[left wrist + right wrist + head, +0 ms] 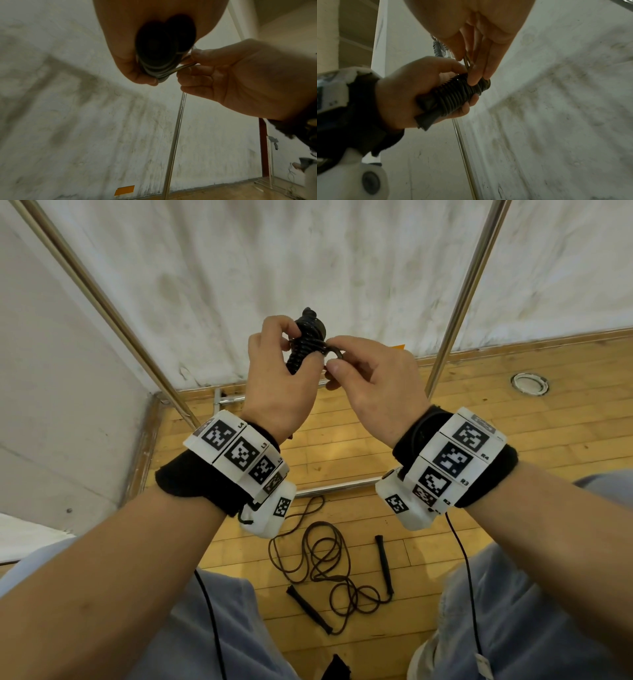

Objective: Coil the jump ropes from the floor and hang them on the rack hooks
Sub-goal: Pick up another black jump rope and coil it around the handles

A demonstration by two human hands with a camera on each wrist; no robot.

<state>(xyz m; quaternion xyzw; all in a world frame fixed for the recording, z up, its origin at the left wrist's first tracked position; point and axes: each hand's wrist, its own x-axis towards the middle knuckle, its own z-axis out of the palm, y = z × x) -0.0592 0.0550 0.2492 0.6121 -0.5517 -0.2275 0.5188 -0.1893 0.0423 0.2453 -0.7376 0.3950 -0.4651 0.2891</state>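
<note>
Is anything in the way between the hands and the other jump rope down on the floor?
Yes. Both hands are busy: the left hand grips the coiled jump rope and the right hand pinches its loose loop. The loose jump rope lies on the wooden floor below, between the knees, with nothing visible covering it.

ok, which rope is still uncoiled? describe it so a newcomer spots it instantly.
Look at the wooden floor between the person's knees, below the rack's base bar. The loose jump rope lies there in tangled dark loops with both black handles splayed out, unlike the wound rope bundle held up by the left hand and right hand.
</note>
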